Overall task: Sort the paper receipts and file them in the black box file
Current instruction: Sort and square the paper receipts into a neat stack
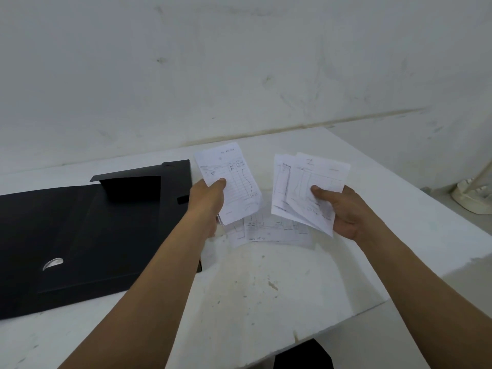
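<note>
Through the head camera I see the left hand point(210, 198) pinching one receipt point(234, 182) near its lower edge, thumb on top; the right hand point(343, 211) grips a fanned sheaf of receipts point(306, 187), thumb pressed on the front sheet; both are held above the white table point(266, 288), where loose receipts point(271, 230) lie flat between the hands; the black box file point(93, 235) lies open at the left. I judge the fan the risk; its lower sheets splay apart, so a slackened thumb could spill them and muddle the sorting.
</note>
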